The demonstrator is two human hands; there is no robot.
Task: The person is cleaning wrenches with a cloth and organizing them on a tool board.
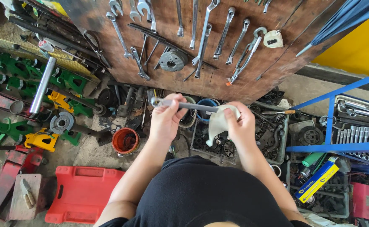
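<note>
My left hand (166, 117) grips one end of a long grey metal wrench (193, 106) and holds it level in front of me. My right hand (239, 122) is closed on a pale cloth (218, 124) that wraps the wrench's other end. Both hands are raised above a crate of dark metal parts (218, 145). The far end of the wrench is hidden under the cloth.
A brown wooden board (272, 69) hung with several wrenches leans ahead. An orange pot (125, 141) and a red plastic case (81, 193) lie on the floor at left, beside green and yellow jacks (46, 138). A blue rack (340, 147) with tools stands at right.
</note>
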